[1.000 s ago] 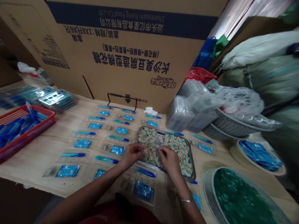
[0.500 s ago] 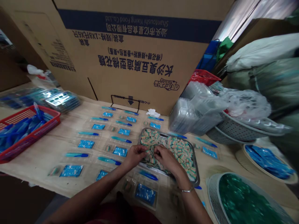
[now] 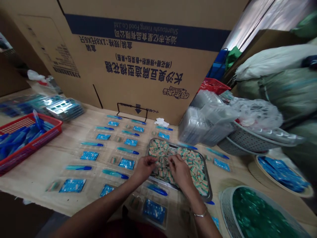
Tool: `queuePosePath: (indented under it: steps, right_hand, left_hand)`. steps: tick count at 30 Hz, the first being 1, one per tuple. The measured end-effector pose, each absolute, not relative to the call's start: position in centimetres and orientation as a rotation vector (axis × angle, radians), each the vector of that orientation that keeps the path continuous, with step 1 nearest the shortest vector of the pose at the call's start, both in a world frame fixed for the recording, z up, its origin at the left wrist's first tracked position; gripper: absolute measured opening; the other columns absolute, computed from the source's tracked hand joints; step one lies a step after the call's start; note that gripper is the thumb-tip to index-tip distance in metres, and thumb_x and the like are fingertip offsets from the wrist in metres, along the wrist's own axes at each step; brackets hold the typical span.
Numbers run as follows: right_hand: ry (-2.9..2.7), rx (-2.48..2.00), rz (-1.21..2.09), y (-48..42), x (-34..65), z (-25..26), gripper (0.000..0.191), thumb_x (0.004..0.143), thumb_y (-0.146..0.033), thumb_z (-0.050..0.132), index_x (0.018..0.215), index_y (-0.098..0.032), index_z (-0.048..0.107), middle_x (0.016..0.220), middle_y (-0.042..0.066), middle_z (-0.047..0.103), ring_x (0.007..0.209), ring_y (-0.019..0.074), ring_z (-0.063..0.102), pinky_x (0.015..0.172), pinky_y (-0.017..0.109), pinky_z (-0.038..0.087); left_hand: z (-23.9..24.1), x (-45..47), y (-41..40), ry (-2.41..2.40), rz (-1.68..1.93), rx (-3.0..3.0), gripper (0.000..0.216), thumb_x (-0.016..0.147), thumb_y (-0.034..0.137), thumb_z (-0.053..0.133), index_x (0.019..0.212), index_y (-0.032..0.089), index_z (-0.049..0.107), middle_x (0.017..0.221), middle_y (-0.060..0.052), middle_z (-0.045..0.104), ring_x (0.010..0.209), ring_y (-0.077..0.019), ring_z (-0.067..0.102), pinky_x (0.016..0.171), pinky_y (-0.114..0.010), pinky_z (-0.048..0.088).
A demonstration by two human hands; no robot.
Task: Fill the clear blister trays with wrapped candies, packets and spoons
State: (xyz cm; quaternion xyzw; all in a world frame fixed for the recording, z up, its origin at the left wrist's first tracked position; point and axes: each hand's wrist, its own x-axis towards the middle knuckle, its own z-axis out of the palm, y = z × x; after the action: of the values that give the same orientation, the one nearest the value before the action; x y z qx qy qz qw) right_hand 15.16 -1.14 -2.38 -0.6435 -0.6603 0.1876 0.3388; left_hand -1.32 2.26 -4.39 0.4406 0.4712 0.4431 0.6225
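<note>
My left hand [image 3: 146,168] is over the near left part of a metal tray [image 3: 209,180], thumb and fingers pinched together. Close beside it, my right hand [image 3: 179,168] is also pinched, above the middle of the tray. What the fingertips hold is too small and blurred to name. Small striped pieces [image 3: 195,165] in pale orange, white and green fill the tray. Around it lie clear plastic trays, each with a blue pen-shaped item [image 3: 157,189] and a blue printed packet [image 3: 154,211]; some also hold striped pieces.
At the left stands a red basket [image 3: 53,131] of blue pen-shaped items. A large cardboard box [image 3: 138,76] closes off the back. To the right are stacked clear trays [image 3: 192,124], a grey basket [image 3: 229,145], a bowl of blue packets [image 3: 282,173] and a basket of green packets [image 3: 262,211].
My right hand has shifted slightly right, away from my left, and its fingers have lifted a little. The whole view has tilted slightly. Both hands stay pinched over the tray.
</note>
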Motion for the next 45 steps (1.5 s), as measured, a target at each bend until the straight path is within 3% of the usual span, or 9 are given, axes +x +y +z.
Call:
queuePosePath:
  steps: [5, 8, 16, 24, 30, 37, 41, 45]
  right_hand:
    - [-1.123, -1.386, 0.938, -1.7, 12.7, -2.4, 0.027, 0.072, -0.045, 0.064, 0.072, -0.018, 0.059, 0.059, -0.002, 0.056, 0.052, 0.0128, 0.051, 0.050, 0.024, 0.041]
    - [-0.933, -1.372, 0.936, -1.8, 11.3, -2.9, 0.031, 0.064, -0.046, 0.070, 0.067, -0.017, 0.059, 0.057, -0.002, 0.057, 0.051, 0.0122, 0.051, 0.049, 0.024, 0.042]
    - [-0.868, -1.401, 0.896, -2.1, 10.3, -3.7, 0.028, 0.066, -0.044, 0.069, 0.069, -0.017, 0.063, 0.060, -0.002, 0.059, 0.054, 0.0115, 0.050, 0.053, 0.024, 0.042]
    - [-1.073, -1.477, 0.911, -3.7, 11.2, -2.2, 0.026, 0.070, -0.042, 0.063, 0.078, -0.017, 0.066, 0.060, 0.000, 0.062, 0.053, 0.0135, 0.052, 0.051, 0.024, 0.042]
    - [-1.888, -1.847, 0.632, -9.2, 12.1, -1.4, 0.020, 0.085, -0.025, 0.046, 0.076, -0.021, 0.064, 0.071, 0.003, 0.066, 0.063, 0.0175, 0.060, 0.058, 0.026, 0.039]
    - [-2.136, -2.012, 0.298, -11.4, 11.6, -2.5, 0.021, 0.088, -0.017, 0.044, 0.080, -0.021, 0.063, 0.083, 0.006, 0.067, 0.077, 0.0191, 0.064, 0.063, 0.026, 0.039]
    - [-2.183, -2.117, 0.315, -10.7, 11.2, -2.1, 0.020, 0.090, -0.018, 0.046, 0.082, -0.022, 0.064, 0.077, 0.005, 0.069, 0.073, 0.0198, 0.065, 0.058, 0.027, 0.035]
    - [-2.246, -2.145, 0.239, -9.3, 9.5, -2.0, 0.022, 0.091, -0.018, 0.044, 0.084, -0.019, 0.065, 0.085, 0.009, 0.071, 0.075, 0.0205, 0.066, 0.059, 0.027, 0.035]
  left_hand:
    - [-3.7, -0.4, 1.4, 1.019, 1.089, 0.864, 0.022, 0.054, 0.028, 0.077, 0.071, 0.016, 0.071, 0.063, 0.001, 0.068, 0.057, -0.0114, 0.058, 0.058, -0.022, 0.045]
    - [-3.3, -0.1, 0.8, 0.978, 1.106, 0.785, 0.024, 0.054, 0.031, 0.079, 0.071, 0.016, 0.070, 0.065, 0.001, 0.068, 0.059, -0.0107, 0.058, 0.061, -0.022, 0.047]
    - [-2.6, -0.9, 0.5, 0.917, 1.072, 0.668, 0.031, 0.048, 0.033, 0.084, 0.069, 0.015, 0.072, 0.065, -0.002, 0.069, 0.060, -0.0119, 0.060, 0.062, -0.024, 0.048]
    - [-2.5, -1.6, 0.7, 0.878, 0.990, 0.780, 0.027, 0.047, 0.029, 0.084, 0.065, 0.014, 0.070, 0.062, 0.000, 0.067, 0.056, -0.0104, 0.057, 0.059, -0.022, 0.045]
    - [-2.2, -5.0, -1.1, 1.022, 0.887, 1.263, 0.006, 0.060, 0.020, 0.068, 0.064, 0.016, 0.068, 0.061, 0.001, 0.066, 0.059, -0.0124, 0.055, 0.059, -0.022, 0.041]
    - [-2.7, -7.9, -4.9, 1.162, 0.573, 1.659, 0.015, 0.062, 0.016, 0.058, 0.069, 0.018, 0.071, 0.066, -0.001, 0.070, 0.063, -0.0163, 0.060, 0.061, -0.023, 0.041]
    - [-2.8, -7.9, -5.8, 1.166, 0.546, 1.694, 0.015, 0.063, 0.018, 0.058, 0.070, 0.017, 0.071, 0.068, -0.003, 0.071, 0.065, -0.0179, 0.061, 0.062, -0.024, 0.041]
    - [-2.9, -8.1, -6.3, 1.143, 0.625, 1.631, 0.014, 0.063, 0.016, 0.057, 0.069, 0.016, 0.069, 0.066, -0.002, 0.070, 0.064, -0.0168, 0.061, 0.062, -0.023, 0.042]
